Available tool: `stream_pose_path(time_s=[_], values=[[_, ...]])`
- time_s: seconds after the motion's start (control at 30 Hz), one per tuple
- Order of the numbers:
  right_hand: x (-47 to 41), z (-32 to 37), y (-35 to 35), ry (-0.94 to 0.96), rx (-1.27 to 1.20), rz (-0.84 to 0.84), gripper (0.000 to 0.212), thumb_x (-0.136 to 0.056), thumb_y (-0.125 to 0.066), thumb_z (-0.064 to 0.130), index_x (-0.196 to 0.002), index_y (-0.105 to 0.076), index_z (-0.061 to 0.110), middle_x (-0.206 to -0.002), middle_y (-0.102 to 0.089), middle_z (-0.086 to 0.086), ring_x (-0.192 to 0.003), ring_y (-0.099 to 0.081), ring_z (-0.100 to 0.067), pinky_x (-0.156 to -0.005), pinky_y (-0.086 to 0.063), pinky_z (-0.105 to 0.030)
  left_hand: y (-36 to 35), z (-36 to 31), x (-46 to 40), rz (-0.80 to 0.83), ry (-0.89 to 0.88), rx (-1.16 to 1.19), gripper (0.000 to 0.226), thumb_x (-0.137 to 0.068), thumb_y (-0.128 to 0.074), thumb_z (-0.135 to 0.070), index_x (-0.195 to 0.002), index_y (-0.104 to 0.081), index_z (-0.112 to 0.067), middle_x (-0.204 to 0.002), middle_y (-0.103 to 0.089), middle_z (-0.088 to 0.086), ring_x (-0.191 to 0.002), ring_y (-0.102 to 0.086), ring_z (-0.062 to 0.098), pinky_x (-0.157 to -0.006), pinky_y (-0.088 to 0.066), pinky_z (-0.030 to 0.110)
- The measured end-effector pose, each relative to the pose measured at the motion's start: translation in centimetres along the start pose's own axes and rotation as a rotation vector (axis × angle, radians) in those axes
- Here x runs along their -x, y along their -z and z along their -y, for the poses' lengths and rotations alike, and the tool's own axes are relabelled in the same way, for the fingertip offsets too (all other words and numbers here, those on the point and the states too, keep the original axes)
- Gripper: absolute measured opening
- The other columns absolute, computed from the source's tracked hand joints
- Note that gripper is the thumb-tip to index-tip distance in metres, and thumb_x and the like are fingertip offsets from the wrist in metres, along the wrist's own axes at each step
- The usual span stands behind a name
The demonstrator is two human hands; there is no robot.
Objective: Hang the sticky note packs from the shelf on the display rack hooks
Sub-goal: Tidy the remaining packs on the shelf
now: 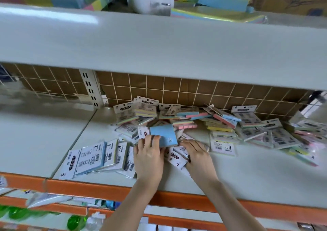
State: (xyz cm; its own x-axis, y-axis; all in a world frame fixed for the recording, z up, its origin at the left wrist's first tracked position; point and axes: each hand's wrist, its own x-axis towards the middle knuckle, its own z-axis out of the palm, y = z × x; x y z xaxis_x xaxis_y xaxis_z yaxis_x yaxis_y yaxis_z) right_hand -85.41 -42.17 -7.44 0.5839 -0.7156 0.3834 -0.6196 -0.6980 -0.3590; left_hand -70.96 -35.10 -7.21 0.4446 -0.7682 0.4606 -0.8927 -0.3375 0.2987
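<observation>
left hand (148, 157) fingers clamp blue pack (163, 135) | right hand (198, 157) fingers curled on packs (177, 155)

"STICKY NOTE" reads on the sticky note packs' (174, 155) header cards.

Left hand (148, 157) gripping a blue-faced pack (163, 135) over the shelf (238, 174). Right hand (199, 157) resting on packs beside it. Loose packs (221, 121) heaped behind, more lying flat (99, 157) at left.
</observation>
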Motion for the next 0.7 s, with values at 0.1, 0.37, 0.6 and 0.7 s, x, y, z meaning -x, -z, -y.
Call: stream_pose_path(time_s=[0.1,0.37,0.6,0.7], values=[[0.1,0.1,0.3,-0.05,-0.042,-0.017,0.071,-0.048,-0.061,-0.019,-0.111,-0.069,0.01,-0.113,-0.069,-0.003,-0.11,-0.06,-0.024,-0.092,-0.043,-0.025,0.2,0.1,0.1,-0.086,0.009,0.087,0.029,-0.074,-0.079,-0.015,-0.101,-0.068,-0.008,-0.096,-0.065,0.011,-0.085,-0.062,0.033,-0.072,-0.054,0.042],[0.5,0.2,2.2,-0.483,-0.548,-0.125,0.042,-0.088,-0.058,0.002,-0.102,-0.062,0.042,-0.076,-0.062,0.025,-0.054,-0.047,0.002,-0.051,-0.042,-0.017,0.8,0.4,0.2,-0.213,0.011,0.288,0.014,-0.082,-0.071,-0.017,-0.092,-0.069,-0.006,-0.086,-0.067,0.01,-0.07,-0.064,0.028,-0.058,-0.054,0.037],[0.9,-1.4,6.0,-0.604,-0.635,-0.23,0.051,-0.096,-0.053,0.034,-0.055,-0.027,0.022,-0.038,-0.018,0.013,-0.036,-0.015,-0.008,-0.037,-0.013,-0.017,0.5,-0.4,-1.0,0.094,0.015,-0.069,0.049,-0.079,-0.075,-0.029,-0.121,-0.061,-0.01,-0.117,-0.06,0.016,-0.105,-0.056,0.038,-0.084,-0.045,0.046],[1.5,-1.9,7.5,-0.597,-0.667,-0.183,0.052,-0.098,-0.052,0.029,-0.054,-0.026,0.021,-0.04,-0.018,0.014,-0.037,-0.014,-0.006,-0.038,-0.014,-0.019,0.7,-0.8,-1.5,0.172,0.005,-0.178,0.041,-0.086,-0.066,-0.034,-0.12,-0.061,-0.012,-0.117,-0.057,0.013,-0.109,-0.053,0.034,-0.088,-0.042,0.045]])
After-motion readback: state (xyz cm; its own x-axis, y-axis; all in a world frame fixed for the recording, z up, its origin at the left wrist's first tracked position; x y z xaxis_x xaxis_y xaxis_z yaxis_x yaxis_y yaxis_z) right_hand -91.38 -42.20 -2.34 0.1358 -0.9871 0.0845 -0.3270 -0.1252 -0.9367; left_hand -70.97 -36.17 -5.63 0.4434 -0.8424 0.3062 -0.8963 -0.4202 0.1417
